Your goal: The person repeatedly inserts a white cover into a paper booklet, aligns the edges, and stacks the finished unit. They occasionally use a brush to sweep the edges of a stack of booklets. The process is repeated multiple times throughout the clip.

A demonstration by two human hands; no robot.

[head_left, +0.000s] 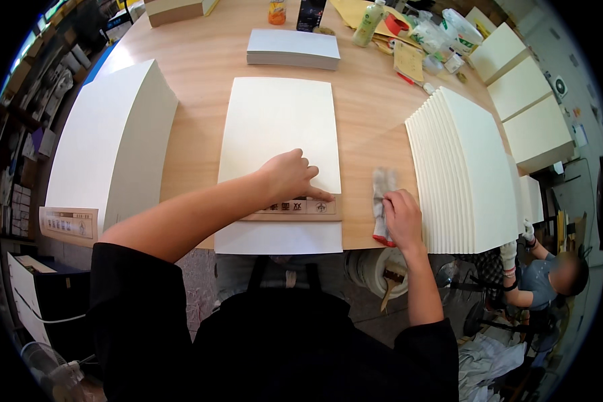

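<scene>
My left hand [290,179] reaches across a cream sheet [280,127] lying on the table. One digit stretches along a brown printed strip [295,209] across the sheet's near end, pressing on it; the other fingers curl loosely, holding nothing. Below the strip, a white sheet [278,238] shows at the table's near edge. To the right, my right hand [403,216] pinches a grey-white cloth [380,184] with a red edge, which rests on the tabletop. Its exact kind is unclear.
A tall stack of pale sheets [100,134] stands left, with a printed strip [70,224] at its near end. Fanned cream stacks [476,167] stand right. Behind lie a white paper stack [293,48] and a bottle [369,23]. Another person [546,285] sits at far right.
</scene>
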